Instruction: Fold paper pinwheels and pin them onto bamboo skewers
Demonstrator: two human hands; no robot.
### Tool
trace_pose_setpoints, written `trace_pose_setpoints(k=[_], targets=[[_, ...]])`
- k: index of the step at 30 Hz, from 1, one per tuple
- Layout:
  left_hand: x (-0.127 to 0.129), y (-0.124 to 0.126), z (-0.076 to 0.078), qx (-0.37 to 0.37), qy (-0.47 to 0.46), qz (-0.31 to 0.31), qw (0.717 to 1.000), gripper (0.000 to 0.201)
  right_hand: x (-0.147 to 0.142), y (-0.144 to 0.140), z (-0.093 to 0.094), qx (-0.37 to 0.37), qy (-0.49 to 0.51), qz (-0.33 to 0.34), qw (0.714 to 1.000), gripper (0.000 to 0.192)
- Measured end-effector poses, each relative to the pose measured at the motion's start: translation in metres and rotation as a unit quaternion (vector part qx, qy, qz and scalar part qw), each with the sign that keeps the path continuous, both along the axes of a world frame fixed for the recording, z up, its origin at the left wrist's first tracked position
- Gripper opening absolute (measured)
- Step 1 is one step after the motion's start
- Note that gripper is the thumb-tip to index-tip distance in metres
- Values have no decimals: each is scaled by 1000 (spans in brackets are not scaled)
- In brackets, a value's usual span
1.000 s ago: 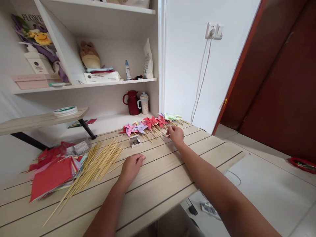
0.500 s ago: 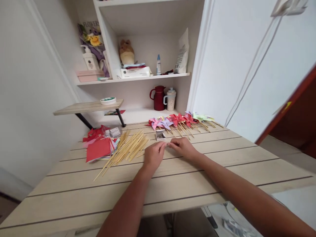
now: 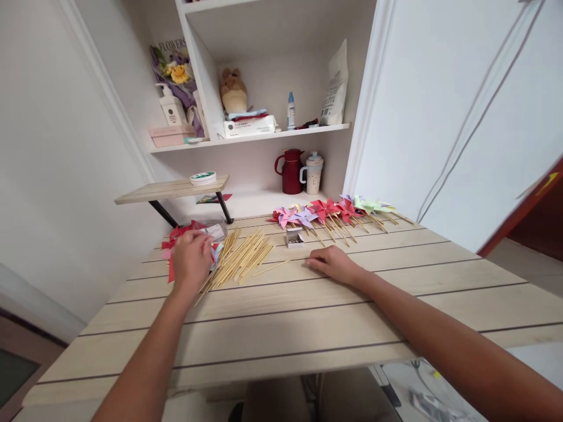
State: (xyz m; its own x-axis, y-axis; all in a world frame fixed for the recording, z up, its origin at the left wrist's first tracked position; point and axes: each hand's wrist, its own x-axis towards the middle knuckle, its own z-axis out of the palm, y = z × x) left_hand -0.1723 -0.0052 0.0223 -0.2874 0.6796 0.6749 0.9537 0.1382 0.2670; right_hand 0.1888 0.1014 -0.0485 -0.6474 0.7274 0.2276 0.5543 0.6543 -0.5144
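Observation:
My left hand (image 3: 192, 258) is over the pile of coloured paper (image 3: 171, 271) at the left, covering most of it. Its fingers are bent loosely and apart, with their tips partly hidden, and I see nothing held in them. My right hand (image 3: 333, 264) rests on the table, fingers curled together; whatever they pinch, if anything, is too small to make out. Between the hands lies a heap of thin wooden sticks (image 3: 244, 255), with one single stick (image 3: 270, 268) apart from it. A small open box (image 3: 294, 238) of tiny metal pieces stands just beyond my right hand.
Finished paper pinwheels (image 3: 323, 210) on sticks lie in a row at the back right. A clear plastic box (image 3: 215, 231) is behind the paper. A small raised stand (image 3: 171, 190) is at the back left. A red jug (image 3: 291, 172) and a cup (image 3: 313, 174) stand behind.
My left hand has moved left from beside my right hand to the paper pile, covering the red sheets. My right hand stays near its place. The view has shifted slightly.

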Motion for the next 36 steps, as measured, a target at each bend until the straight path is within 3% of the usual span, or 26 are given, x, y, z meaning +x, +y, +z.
trace_pose_setpoints(k=[5,10,13,20,28,36], targets=[[-45,-14,-1,-97,57,37,993,35,0,3,-2,-6,-11,-4,1000,38],[-53,-17,-11,-284,49,79,954,41,-1,1,1,-4,-16,-6,1000,37],[-56,-17,-15,-333,17,84,939,51,-1,-2,3,-14,-20,-9,1000,39],[-67,-17,-19,-338,-22,57,939,60,-2,-2,5,-24,-23,-15,999,39],[-59,-13,-26,-286,-6,86,954,56,-2,-2,5,-31,-16,-18,999,37],[-60,-10,-23,-260,-62,84,960,50,-1,-1,3,-36,-13,-17,999,35]])
